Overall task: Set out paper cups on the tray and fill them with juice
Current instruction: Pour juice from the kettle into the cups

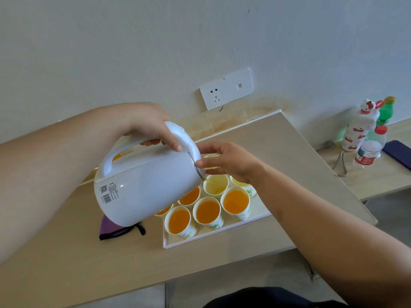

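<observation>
My left hand [153,127] grips the handle of a white kettle [146,181], tipped far over with its spout above the tray. A thin stream of orange juice runs from the spout into a paper cup [216,185] that holds only a little juice. My right hand [231,162] steadies the kettle's lid, fingertips pressed on its rim. Several paper cups stand close together on the white tray [222,237]; three in the near row, such as the middle near cup [208,212], are full of orange juice. The kettle hides part of the cups behind it.
A purple cloth [111,228] lies left of the tray under the kettle. On a second table at the right stand a white patterned bottle [355,130], a green bottle [385,111], a red-capped bottle [370,147], and a dark phone [399,153]. A wall socket [213,94] is behind.
</observation>
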`<move>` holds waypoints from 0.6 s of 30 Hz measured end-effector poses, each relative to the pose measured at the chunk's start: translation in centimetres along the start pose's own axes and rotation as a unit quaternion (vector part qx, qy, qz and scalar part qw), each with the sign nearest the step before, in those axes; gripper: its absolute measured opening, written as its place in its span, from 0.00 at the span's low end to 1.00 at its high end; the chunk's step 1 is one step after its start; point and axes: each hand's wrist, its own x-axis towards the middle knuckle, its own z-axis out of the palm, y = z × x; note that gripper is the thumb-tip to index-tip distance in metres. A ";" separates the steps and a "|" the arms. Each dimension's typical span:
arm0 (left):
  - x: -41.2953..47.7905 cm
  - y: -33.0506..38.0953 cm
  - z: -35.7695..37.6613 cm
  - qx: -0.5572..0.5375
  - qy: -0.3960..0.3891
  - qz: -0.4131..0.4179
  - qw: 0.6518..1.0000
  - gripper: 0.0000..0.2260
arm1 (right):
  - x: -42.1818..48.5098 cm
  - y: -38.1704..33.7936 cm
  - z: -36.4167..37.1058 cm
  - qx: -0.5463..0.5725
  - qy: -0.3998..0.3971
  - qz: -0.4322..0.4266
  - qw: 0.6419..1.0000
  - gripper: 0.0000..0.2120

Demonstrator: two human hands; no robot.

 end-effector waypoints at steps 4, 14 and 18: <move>-0.2 0.7 0.0 0.019 0.006 0.000 1.000 0.16 | -0.1 -0.1 0.0 -0.004 -0.010 -0.003 1.000 0.30; -0.5 1.5 -0.2 0.040 0.020 0.008 0.999 0.17 | -0.4 -0.5 -0.3 0.022 -0.028 -0.003 0.999 0.27; -0.6 2.0 -0.1 0.051 0.024 0.011 0.998 0.17 | -0.4 -0.4 -0.3 0.038 -0.031 0.002 0.999 0.28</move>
